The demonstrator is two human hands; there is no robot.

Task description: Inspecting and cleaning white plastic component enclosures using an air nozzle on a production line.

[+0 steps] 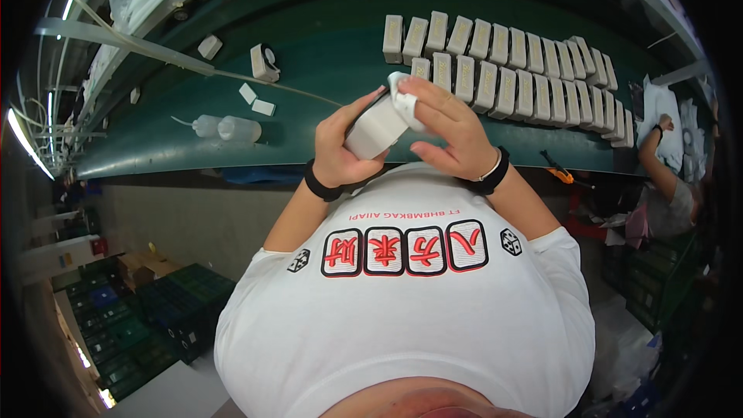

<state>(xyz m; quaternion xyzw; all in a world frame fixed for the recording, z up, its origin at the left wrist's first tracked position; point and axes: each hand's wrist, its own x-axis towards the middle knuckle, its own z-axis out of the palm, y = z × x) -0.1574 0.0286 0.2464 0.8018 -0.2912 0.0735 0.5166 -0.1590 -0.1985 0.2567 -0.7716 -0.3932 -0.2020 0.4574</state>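
In front of my chest, just over the near edge of the green table, I hold a white box-shaped unit (374, 131) with a dark face or edge. My left hand (337, 142) is wrapped round its left side, thumb underneath. A crumpled white cloth (403, 103) is pinched under the fingers of my right hand (451, 125), pressed on the unit's upper right end. My right thumb stands apart from the unit. Similar white units (485, 87) stand in two rows on the table beyond my right hand.
The green table (302, 125) runs across. On its left lie a squeeze bottle (238, 130), two small white blocks (264, 107) and a white unit with a dark round part (264, 64). An orange-handled tool (560, 175) is at the right edge, near another person's arm (656, 156). Green crates (186, 302) stand lower left.
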